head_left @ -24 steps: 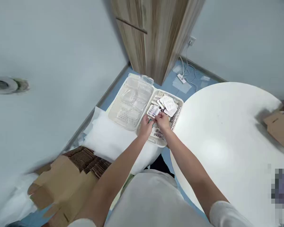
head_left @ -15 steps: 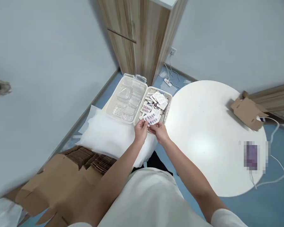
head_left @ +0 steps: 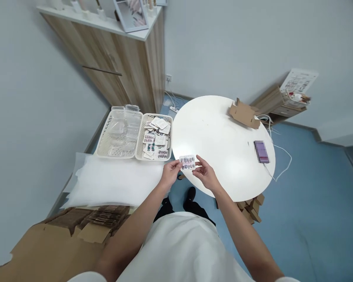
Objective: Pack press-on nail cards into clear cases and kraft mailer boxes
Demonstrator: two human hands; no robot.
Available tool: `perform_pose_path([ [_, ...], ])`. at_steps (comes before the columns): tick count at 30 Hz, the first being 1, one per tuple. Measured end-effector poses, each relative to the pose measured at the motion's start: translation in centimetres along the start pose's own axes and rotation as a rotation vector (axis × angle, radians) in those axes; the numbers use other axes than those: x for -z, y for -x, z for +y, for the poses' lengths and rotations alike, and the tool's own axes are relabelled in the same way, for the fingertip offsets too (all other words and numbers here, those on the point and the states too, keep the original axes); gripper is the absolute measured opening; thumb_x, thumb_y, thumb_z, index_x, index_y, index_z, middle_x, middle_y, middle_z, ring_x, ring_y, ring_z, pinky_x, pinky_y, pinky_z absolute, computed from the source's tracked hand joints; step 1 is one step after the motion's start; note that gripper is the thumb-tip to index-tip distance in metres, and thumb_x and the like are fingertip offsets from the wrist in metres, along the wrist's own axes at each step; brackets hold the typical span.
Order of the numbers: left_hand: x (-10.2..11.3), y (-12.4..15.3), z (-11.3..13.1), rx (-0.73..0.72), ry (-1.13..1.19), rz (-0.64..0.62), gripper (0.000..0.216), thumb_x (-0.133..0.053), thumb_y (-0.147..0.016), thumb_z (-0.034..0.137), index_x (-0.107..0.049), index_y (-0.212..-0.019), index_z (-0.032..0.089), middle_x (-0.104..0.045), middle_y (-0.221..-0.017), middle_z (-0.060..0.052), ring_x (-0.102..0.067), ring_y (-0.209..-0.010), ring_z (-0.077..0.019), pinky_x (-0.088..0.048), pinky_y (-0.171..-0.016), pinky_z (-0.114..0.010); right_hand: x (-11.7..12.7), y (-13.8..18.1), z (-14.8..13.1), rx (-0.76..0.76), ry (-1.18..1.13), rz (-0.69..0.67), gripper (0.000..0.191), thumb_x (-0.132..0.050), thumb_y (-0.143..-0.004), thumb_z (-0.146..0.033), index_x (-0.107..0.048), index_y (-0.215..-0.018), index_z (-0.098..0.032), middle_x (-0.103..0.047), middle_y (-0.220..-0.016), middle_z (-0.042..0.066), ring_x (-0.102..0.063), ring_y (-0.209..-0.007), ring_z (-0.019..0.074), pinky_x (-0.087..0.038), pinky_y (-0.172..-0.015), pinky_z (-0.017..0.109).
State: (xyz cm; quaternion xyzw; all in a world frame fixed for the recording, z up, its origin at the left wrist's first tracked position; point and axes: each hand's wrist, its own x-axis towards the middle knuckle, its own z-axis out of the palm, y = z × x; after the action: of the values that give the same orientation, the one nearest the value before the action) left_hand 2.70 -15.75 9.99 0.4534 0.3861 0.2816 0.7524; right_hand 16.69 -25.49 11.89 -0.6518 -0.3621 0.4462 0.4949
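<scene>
Above the near left rim of the round table, I hold a small white card of press-on nails with two rows of patterned nails. My left hand pinches its left edge between thumb and fingers. At the right edge, my right hand has its fingertips on the card, index finger near the upper corner. Left of the table stands a white basket heaped with similar nail cards, some showing nails and others plain white sides. Beside it, another white basket contains clear plastic packaging.
On the round white table are an opened cardboard box and a pixelated purple object with a cable. White sheets and folded cardboard lie to the left. A wooden cabinet stands behind the baskets.
Both hands have brought the nail card away from the basket toward the table's edge. My view has turned right, showing more floor and the cabinet top.
</scene>
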Motion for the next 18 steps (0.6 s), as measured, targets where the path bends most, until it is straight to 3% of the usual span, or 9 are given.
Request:
perform_pose_path([
  [4,-3.6,0.0,-0.2,0.008,-0.115,-0.112,0.033,-0.06,-0.069,0.038,-0.066,-0.092,0.014,-0.066,-0.075,-0.004,-0.058,-0.069,-0.0152,-0.046,-0.063,-0.027,3.6,1.9,0.7,0.051,0.16,0.037,0.068,-0.06,-0.068,-0.023,-0.032,-0.129,-0.031,-0.05,-0.094,0.001,-0.053,-0.068,0.0086,-0.046,-0.077,0.034],
  [8,-7.5,0.3,-1.3,-0.037,-0.208,-0.175,0.038,-0.057,-0.072,0.037,-0.061,-0.103,0.015,-0.064,-0.078,-0.004,-0.056,-0.068,-0.0132,-0.046,-0.064,-0.027,7.8,3.6,1.3,0.082,0.12,0.046,0.065,-0.059,-0.069,-0.023,-0.033,-0.128,-0.028,-0.053,-0.08,-0.001,-0.055,-0.072,0.012,-0.046,-0.075,0.033],
  [14,-12.4,0.5,-3.1,-0.177,-0.362,-0.262,0.065,-0.062,-0.069,0.031,-0.037,-0.128,0.022,-0.056,-0.09,-0.003,-0.055,-0.071,-0.009,-0.047,-0.077,-0.031,14.1,5.5,2.8,0.091,0.033,0.09,0.063,-0.061,-0.067,-0.021,-0.035,-0.124,-0.027,-0.052,-0.076,-0.003,-0.055,-0.071,0.0118,-0.046,-0.075,0.033],
  [18,-14.9,-0.2,-3.9,-0.325,-0.601,-0.346,0.072,-0.067,-0.065,0.026,-0.034,-0.129,0.026,-0.054,-0.092,-0.002,-0.053,-0.075,-0.0107,-0.046,-0.081,-0.035,16.9,5.5,4.2,0.082,-0.012,0.081,0.064,-0.061,-0.066,-0.021,-0.035,-0.124,-0.027,-0.051,-0.074,-0.003,-0.054,-0.069,0.0112,-0.046,-0.074,0.033],
])
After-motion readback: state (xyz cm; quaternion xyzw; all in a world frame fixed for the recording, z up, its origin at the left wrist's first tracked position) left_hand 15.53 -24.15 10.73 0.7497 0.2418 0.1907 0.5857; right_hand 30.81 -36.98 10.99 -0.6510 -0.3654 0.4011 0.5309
